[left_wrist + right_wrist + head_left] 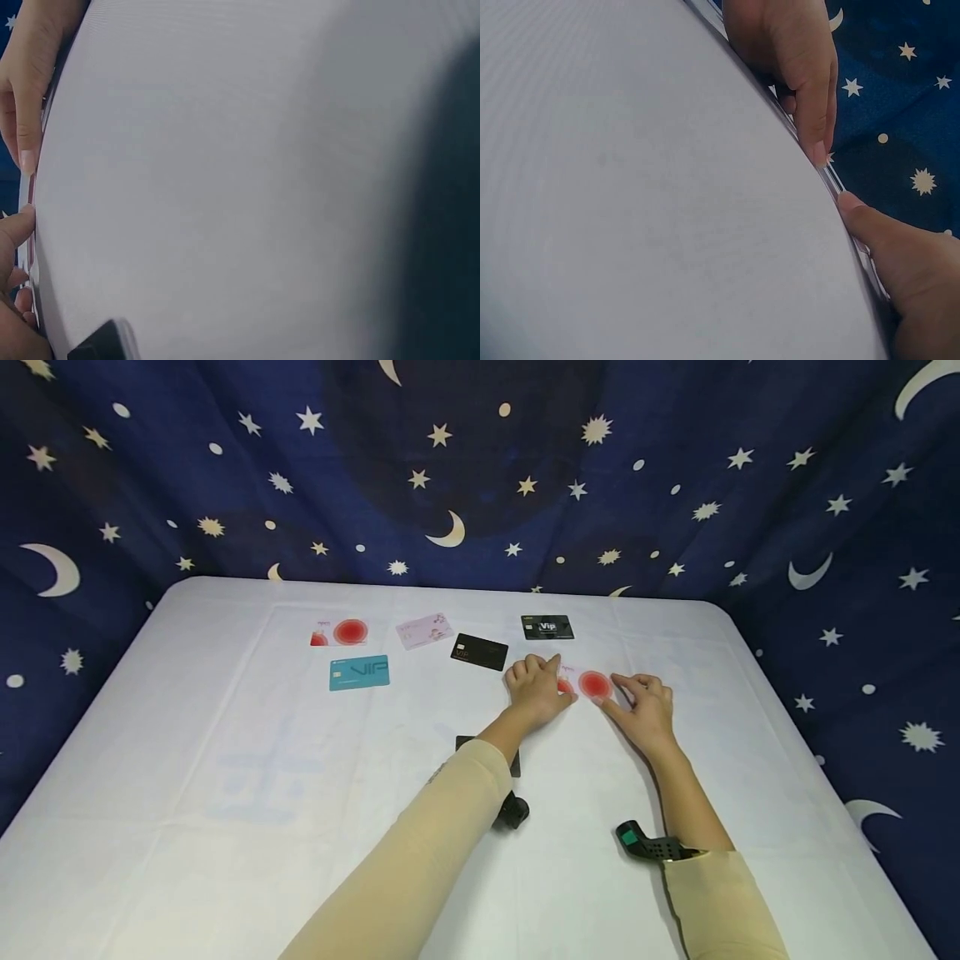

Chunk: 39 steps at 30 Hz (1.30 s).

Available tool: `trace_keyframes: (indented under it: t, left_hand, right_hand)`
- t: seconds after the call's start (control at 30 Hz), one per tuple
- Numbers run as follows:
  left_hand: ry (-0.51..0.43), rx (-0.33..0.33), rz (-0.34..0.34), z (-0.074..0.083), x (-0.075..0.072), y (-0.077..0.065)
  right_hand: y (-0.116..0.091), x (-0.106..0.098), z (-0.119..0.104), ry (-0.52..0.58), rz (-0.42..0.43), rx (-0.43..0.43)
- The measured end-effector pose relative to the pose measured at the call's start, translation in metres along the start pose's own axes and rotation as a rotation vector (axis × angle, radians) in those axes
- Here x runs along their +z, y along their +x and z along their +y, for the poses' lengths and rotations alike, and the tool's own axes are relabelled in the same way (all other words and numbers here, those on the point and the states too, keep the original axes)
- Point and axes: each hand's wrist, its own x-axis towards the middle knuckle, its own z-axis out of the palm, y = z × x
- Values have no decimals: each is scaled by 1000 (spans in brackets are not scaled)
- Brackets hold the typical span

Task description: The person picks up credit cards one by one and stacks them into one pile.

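A white card with red circles lies flat on the white table between my two hands. My left hand grips its left end, thumb at the near edge and fingers bent at the far edge. The right hand holds the other end, thumb at the near corner and index finger at the far one. In the left wrist view, my left thumb and right hand meet the card's thin edge. The right wrist view has the right hand below and the left hand above, fingertips close together.
Beyond the hands lie a black Vip card, a black card with gold print, a pink card, another red-circle card and a blue VIP card. My left forearm partly covers a dark card. A starry curtain hangs behind.
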Motion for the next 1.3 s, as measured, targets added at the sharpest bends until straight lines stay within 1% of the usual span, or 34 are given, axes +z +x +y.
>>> trace_keyframes:
  t: [0.07,0.2,0.33,0.57,0.77,1.0,1.2,1.3]
  left_hand:
    - [8,-3,3,0,-1,0]
    - [-9,3,18,-1,0,-2]
    - [-32,3,36,-1,2,-2]
    - [-88,-20,55,-2,3,-1]
    - [-115,-32,64,-3,3,1]
    - [-156,-13,85,-4,1,-2]
    - [-177,17,95,-6,2,-3]
    - [-177,34,89,-7,3,-2]
  right_hand:
    - [0,1,0,-9,-7,-9]
    - [0,2,2,-17,-10,-19]
    - [-1,1,2,-5,-14,-15]
    - [-1,-1,1,19,-23,1]
    - [-1,-1,0,43,-9,-20]
    - [0,2,2,87,45,-65]
    - [0,5,1,127,61,-58]
    - [-1,5,0,138,65,-62]
